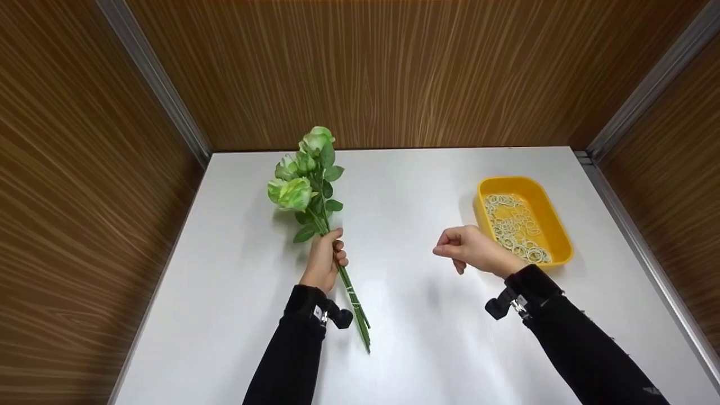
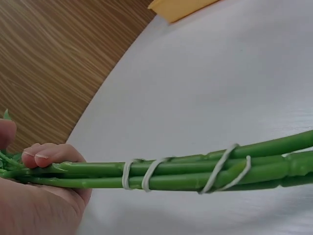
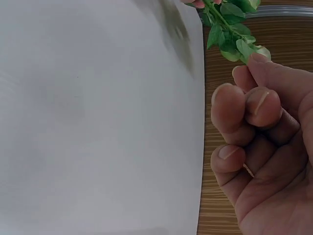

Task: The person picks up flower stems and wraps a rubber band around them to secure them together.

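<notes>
In the head view, my left hand [image 1: 326, 259] grips the green stems [image 1: 351, 295] of a bunch of artificial roses [image 1: 292, 194], just below the leaves. The pale green blooms point away, and the stem ends slant toward the near side. White rubber bands [image 2: 149, 175] are wrapped around the stems below that hand, as the left wrist view shows close up. My right hand [image 1: 469, 247] hovers over the table left of a yellow tray [image 1: 554, 230]. Its fingers [image 3: 229, 105] are loosely curled, and nothing is visible between them.
Many pale rubber bands [image 1: 514, 228] lie inside the yellow tray, at the right of the white table [image 1: 405, 337]. Wood-grain panels [image 1: 394, 73] with metal corner strips stand at the back and both sides.
</notes>
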Action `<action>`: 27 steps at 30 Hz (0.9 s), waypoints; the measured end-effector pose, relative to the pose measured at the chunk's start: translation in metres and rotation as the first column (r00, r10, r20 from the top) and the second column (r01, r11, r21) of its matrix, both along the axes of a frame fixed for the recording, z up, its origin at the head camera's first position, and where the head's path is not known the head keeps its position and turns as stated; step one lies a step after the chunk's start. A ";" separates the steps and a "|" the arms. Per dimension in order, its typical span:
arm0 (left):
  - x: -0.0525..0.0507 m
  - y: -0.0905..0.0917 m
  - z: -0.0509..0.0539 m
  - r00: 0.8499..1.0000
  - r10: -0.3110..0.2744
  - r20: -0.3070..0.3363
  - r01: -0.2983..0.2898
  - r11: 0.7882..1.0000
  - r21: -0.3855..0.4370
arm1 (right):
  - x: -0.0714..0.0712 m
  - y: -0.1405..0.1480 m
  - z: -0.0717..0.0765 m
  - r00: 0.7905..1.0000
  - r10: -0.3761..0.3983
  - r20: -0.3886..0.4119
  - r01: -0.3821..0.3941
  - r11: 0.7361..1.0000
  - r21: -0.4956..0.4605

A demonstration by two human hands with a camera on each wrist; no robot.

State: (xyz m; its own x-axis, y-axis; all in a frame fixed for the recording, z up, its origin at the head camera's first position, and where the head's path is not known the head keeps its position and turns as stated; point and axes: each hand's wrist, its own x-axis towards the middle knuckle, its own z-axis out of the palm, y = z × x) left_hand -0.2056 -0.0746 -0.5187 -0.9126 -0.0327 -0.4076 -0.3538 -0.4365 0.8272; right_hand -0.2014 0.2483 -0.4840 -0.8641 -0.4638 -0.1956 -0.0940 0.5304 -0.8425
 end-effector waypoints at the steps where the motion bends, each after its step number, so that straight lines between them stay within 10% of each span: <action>1: -0.001 0.001 -0.001 1.000 -0.006 0.001 0.006 1.000 -0.008 | 0.000 0.001 -0.002 1.000 -0.005 0.003 0.005 1.000 0.002; 27: -0.003 0.018 -0.025 0.995 -0.092 0.038 0.098 0.971 -0.220 | 0.001 0.008 -0.025 0.996 -0.058 0.061 0.059 0.998 -0.017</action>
